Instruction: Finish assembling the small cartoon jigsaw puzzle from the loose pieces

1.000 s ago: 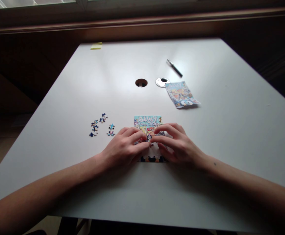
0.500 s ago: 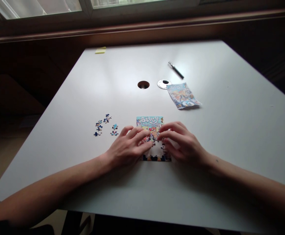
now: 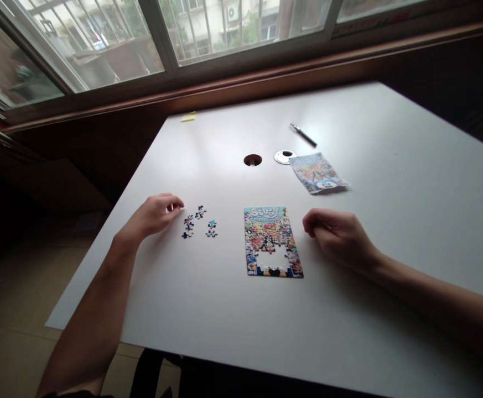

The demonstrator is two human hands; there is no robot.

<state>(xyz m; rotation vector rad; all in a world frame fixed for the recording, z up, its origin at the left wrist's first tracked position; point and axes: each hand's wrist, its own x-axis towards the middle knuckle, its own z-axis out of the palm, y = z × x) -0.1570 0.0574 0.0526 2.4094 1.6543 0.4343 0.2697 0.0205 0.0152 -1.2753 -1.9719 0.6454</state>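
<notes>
A partly assembled jigsaw puzzle [image 3: 268, 229] with a colourful cartoon print lies flat on the table, with a white gap in its lower middle. To the left of it are several loose puzzle pieces [image 3: 188, 222], some of them in a short row. My left hand [image 3: 154, 214] hovers just left of these pieces, fingers loosely bent, with nothing visible between thumb and fingers. Right of the puzzle, apart from it, my right hand [image 3: 341, 235] rests with its fingers curled in and nothing seen in them.
Behind the puzzle lies a creased printed picture sheet [image 3: 318, 174], partly over a round metal cover [image 3: 284, 157]. Beside that is an open round hole [image 3: 253, 160] in the white table [image 3: 208, 309]. A black pen [image 3: 303, 135] and a yellow sticky note [image 3: 188, 116] lie farther back.
Both hands have left the puzzle. The left moved left to the loose pieces; the right drew back to the right and curled up. My view has tilted upward, showing more window.
</notes>
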